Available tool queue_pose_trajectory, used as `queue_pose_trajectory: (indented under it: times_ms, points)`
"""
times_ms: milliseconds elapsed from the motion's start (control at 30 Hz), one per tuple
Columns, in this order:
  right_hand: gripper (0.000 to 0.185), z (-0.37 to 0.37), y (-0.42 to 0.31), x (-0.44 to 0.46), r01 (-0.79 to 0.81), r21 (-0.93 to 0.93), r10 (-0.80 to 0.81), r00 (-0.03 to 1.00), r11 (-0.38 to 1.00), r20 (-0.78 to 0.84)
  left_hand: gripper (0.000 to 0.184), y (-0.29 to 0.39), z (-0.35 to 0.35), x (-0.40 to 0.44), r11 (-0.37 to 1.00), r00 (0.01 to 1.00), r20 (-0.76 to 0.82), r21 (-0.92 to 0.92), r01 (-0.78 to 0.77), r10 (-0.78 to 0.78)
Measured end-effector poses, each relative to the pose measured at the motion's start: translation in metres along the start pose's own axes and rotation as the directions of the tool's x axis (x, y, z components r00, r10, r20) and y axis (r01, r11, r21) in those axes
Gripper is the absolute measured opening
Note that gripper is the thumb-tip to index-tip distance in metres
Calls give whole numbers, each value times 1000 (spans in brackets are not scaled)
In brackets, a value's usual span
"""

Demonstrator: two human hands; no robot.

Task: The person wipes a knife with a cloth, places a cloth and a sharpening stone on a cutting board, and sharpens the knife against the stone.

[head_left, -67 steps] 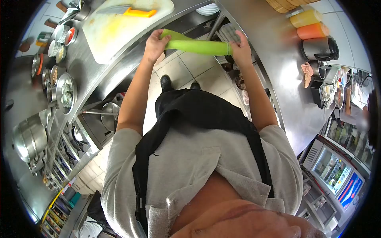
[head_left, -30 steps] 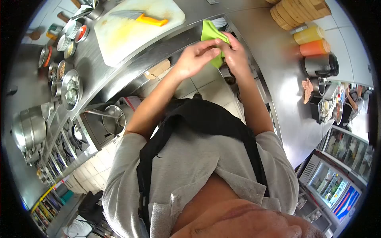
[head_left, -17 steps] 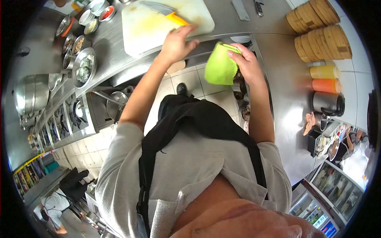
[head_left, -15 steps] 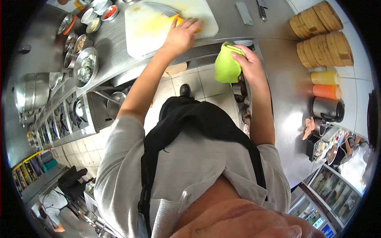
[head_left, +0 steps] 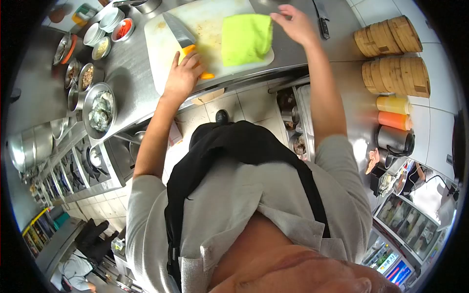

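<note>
My left hand (head_left: pixel 183 75) is closed around the orange handle of a kitchen knife (head_left: pixel 181 31). The knife lies on a white cutting board (head_left: pixel 210 14), its broad blade pointing away from me. Beside it, a bright green cloth (head_left: pixel 246 39) is spread on the right part of the board, hanging slightly skewed. My right hand (head_left: pixel 295 27) is just off the cloth's far right corner, thumb and fingers apart, holding nothing I can see. Past my right hand a second knife with a black handle (head_left: pixel 324 28) rests on the steel counter.
Left of the board stand a bowl of greyish, wet-looking food (head_left: pixel 101 112), small bowls of ingredients (head_left: pixel 88 76) and stacked white dishes (head_left: pixel 111 19). Bamboo steamers (head_left: pixel 395 77), yellow (head_left: pixel 393 105) and orange containers (head_left: pixel 394 120) line the right side. Another person (head_left: pixel 75 271) is at the lower left.
The green cloth went from my right hand onto the board, and that hand opened and moved away from me. My left hand shifted left and nearer with the knife, whose blade turned.
</note>
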State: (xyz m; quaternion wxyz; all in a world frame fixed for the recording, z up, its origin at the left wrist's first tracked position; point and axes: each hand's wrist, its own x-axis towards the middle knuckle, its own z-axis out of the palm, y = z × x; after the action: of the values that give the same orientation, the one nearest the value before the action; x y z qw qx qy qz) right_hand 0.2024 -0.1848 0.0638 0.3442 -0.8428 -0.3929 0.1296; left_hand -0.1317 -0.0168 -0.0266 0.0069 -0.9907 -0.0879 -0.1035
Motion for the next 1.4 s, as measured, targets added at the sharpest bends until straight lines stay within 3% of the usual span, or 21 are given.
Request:
queue_pose_trajectory:
  times_ms: [33,100,167,200,267,300,333,367,400,500,733,800,867,967,1033,1067,1100,1167,1233,1333,1400]
  points:
    - [62,0,17,12,-69,-387,9,988,920,-155,35,-2,0,-4,999,999,-24,-11,43,-43]
    - [69,-5,70,32,-261,-504,205,965,824,-164,46,-9,-9,-11,998,994,-90,-31,63,-65]
    - [60,5,135,52,-387,-703,334,916,597,-221,49,-22,-20,-18,941,905,-277,-193,277,-323]
    - [60,12,141,49,-376,-708,332,920,597,-208,55,-35,-21,-24,908,855,-336,-282,310,-396]
    - [54,16,133,40,-289,-624,-13,901,726,-433,49,-58,-5,-35,774,712,-309,-323,545,-631]
    - [54,20,122,37,-279,-625,-14,907,729,-421,48,-67,2,-38,670,630,-236,-345,657,-740]
    - [55,22,83,30,-277,-506,145,947,817,-286,48,-71,6,-34,665,628,-229,-338,665,-744]
    - [58,28,60,26,-302,-373,277,953,877,-120,52,-75,10,-29,541,545,-76,-300,786,-835]
    - [63,46,69,27,-302,-428,307,950,852,-60,59,-79,14,-24,406,432,69,-237,882,-899]
    - [61,96,66,11,-184,-329,210,977,926,46,73,-84,41,-19,363,371,38,-140,921,-928]
    - [51,115,70,4,-27,-324,43,998,946,41,79,-80,48,-31,413,422,3,-206,887,-907]
    - [49,114,77,-3,-20,-313,33,999,950,38,79,-80,63,-47,472,461,-99,-181,863,-882]
    - [45,99,82,-9,58,-275,-34,995,960,91,79,-69,56,-53,444,443,-52,-180,878,-895]
    - [46,45,89,-10,100,-418,-128,991,903,-40,70,-51,49,-51,433,422,-94,-183,883,-902]
    - [55,23,137,16,-16,-591,-205,930,807,-305,60,-40,39,-43,420,359,-255,-256,871,-898]
    - [66,9,142,23,-146,-639,-2,975,755,-224,51,-38,33,-39,508,399,-409,-200,838,-821]
    - [66,6,157,30,-145,-640,-5,974,755,-227,51,-31,24,-31,508,398,-412,-203,837,-820]
    - [72,12,187,48,-206,-611,133,978,765,-162,49,-10,-1,-9,436,404,-164,-307,846,-900]
    - [79,8,190,62,-198,-613,154,980,765,-125,63,-2,-17,12,450,455,54,-79,889,-889]
    - [82,-1,171,64,-369,-96,370,929,924,-6,72,6,-22,33,438,430,199,-4,899,-881]
    - [83,17,134,39,-228,177,240,969,958,-54,73,7,-16,41,513,493,230,30,858,-839]
